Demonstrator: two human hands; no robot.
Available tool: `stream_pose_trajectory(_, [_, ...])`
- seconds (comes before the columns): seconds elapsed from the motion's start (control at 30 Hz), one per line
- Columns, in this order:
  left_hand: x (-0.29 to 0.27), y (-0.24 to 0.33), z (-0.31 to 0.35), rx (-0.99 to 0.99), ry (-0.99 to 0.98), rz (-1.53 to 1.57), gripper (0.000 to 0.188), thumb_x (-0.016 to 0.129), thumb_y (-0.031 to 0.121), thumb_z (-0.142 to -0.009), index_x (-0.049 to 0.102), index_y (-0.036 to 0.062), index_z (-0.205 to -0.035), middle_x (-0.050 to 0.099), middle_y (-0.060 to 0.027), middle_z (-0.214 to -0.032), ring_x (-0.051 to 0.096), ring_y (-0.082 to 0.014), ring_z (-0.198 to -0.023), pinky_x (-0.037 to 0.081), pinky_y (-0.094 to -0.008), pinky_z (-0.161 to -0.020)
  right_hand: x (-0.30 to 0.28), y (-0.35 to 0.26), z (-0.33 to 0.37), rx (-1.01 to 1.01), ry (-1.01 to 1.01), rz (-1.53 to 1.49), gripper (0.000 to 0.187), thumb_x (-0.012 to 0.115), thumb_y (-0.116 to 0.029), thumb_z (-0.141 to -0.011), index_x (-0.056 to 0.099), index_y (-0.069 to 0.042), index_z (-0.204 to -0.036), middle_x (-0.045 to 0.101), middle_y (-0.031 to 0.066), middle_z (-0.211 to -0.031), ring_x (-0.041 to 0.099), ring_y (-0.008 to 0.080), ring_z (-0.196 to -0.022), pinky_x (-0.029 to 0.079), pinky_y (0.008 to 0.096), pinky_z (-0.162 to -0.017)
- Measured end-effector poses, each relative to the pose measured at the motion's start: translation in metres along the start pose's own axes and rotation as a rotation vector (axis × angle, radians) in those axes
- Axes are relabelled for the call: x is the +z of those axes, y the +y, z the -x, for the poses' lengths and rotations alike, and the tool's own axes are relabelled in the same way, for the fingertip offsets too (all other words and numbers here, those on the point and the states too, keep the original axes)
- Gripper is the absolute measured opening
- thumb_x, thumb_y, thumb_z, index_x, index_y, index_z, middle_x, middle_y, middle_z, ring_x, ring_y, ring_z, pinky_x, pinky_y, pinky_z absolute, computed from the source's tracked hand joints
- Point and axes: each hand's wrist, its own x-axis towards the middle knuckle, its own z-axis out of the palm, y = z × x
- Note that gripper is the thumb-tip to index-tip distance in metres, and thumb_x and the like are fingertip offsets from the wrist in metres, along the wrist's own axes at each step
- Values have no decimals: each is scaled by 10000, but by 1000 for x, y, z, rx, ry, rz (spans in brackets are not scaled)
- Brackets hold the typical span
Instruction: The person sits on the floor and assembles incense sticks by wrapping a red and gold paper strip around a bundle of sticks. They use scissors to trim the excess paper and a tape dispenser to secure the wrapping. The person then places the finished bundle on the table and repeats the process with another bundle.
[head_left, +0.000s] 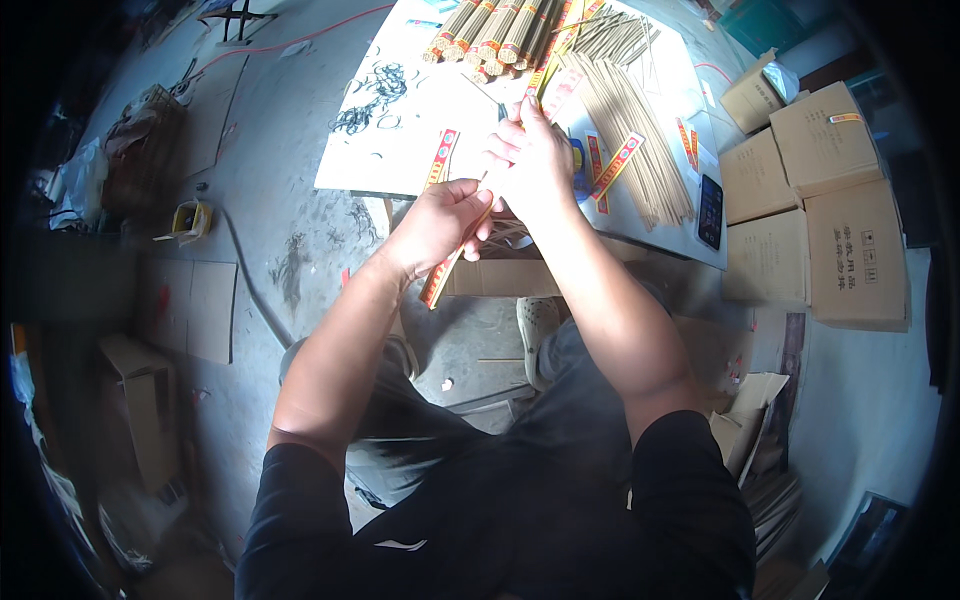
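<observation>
My left hand (437, 222) is closed around a red and yellow paper strip (436, 284), whose lower end sticks out below the palm. Just above and to its right, my right hand (535, 165) has its fingers curled together; what lies inside them is hidden. Another red and yellow strip (541, 80) runs up from its fingertips. Loose thin brown sticks (625, 135) fan out on the white table (400, 165) to the right. A further printed strip (617, 167) rests across them. Tied bundles of sticks (490, 35) are stacked at the far side.
Black rubber bands (383, 90) lie scattered on the table's left. A phone (710, 212) sits at its right corner, and a blue round object (578, 158) is partly hidden behind my right wrist. Cardboard boxes (855, 255) are stacked at the right. A dark hose (250, 280) crosses the floor.
</observation>
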Motion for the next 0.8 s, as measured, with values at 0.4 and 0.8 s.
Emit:
stream_pose_trajectory(0.4, [-49,8,-18,30,142,85,261,478,187,-1125,620,-30,-1103,676,-91,-858,648,-150,-664,580,-292,-647,-20,-14,4,143,42,2084,513,622,-425,-1014,684,67,-1147,732,288,-1126,719,437,-1053,566,512,-895])
stream_pose_trajectory(0.8, [-66,10,-30,75,51,32,249,491,192,-1124,621,-5,-1048,671,-66,-843,616,-121,-630,524,-283,-572,-65,3,-3,275,34,1907,362,640,-292,-953,736,3,-769,713,175,-721,712,246,-687,553,372,-619])
